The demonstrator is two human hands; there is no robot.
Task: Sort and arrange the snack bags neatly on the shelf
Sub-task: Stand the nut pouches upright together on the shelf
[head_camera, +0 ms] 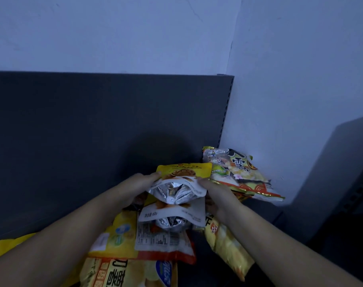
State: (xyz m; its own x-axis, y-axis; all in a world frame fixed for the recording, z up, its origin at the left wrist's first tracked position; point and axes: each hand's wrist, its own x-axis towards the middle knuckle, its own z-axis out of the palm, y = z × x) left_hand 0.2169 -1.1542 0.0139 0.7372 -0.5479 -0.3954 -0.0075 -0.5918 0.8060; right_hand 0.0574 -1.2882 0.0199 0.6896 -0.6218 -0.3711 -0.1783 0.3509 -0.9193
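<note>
A small yellow-and-white snack pouch [183,175] with a silver foil bottom is held upright between my left hand [138,186] on its left edge and my right hand [214,192] on its right edge. Just below it lies a second white pouch [172,213] marked 60g. A green, white and red rice-cracker bag [238,172] lies flat at the shelf's back right corner. Under my forearms lie a white-and-orange bag [166,245], a yellow bag [118,235], a yellow chip bag [226,247] on the right and another chip bag [122,272] at the bottom.
The dark grey shelf back panel [93,131] stands behind the bags, with its slotted upright [226,112] at the right end. A pale wall [290,79] lies beyond. Another dark shelf unit [352,172] stands at the far right.
</note>
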